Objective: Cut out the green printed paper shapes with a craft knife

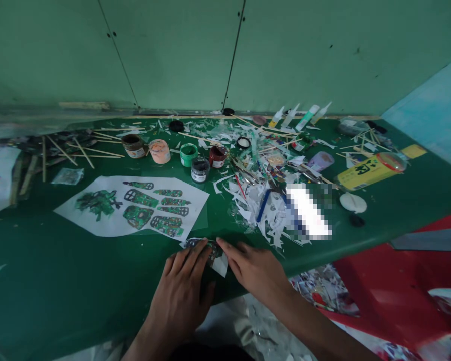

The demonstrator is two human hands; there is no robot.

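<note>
Near the table's front edge lies a small piece of white paper [221, 265] with a dark printed or painted pattern, partly covered by my fingers. My left hand [184, 286] rests on it from the left, fingers stretched out and pressing down flat. From the right, my right hand [255, 268] touches its upper edge with an outstretched index finger; the other fingers are partly bent and half hidden. Just beyond my hands is a larger white sheet [108, 200] bearing several green, camouflage-like painted shapes [139, 216].
Paint jars stand behind the sheet: brown [134, 145], orange [160, 151], green [189, 155], black [200, 169], dark red [218, 156]. Paper scraps [274, 225] are heaped right, around a blue-handled tool [263, 205]. A yellow-labelled jar [372, 170] lies at right; wooden sticks [75, 150] lie left.
</note>
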